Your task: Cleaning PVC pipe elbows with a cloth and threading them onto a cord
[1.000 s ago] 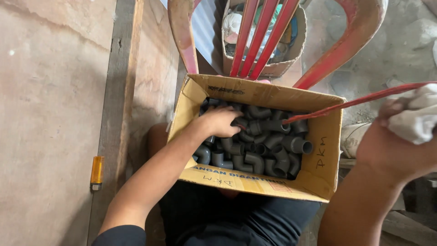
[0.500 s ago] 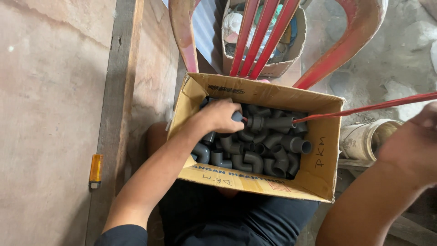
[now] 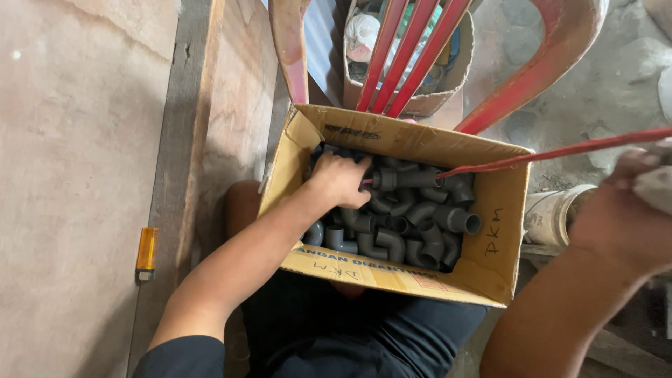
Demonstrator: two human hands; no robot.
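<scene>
Head view shows the left hand [image 3: 341, 180] reaching into the cardboard box [image 3: 490, 259] on the lap, fingers curled onto grey pipe elbows [image 3: 406, 217]. Right hand [image 3: 616, 210] hovers right of the box, fingers closed around a white rag [image 3: 658, 187].

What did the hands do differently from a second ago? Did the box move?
The left hand slid from the middle of the grey pipe fittings toward the far left corner of the cardboard box, fingers curled among them. The right hand stayed raised at the right edge; the white cloth shows again after slipping from view. The box and the orange lighter stayed put.
</scene>
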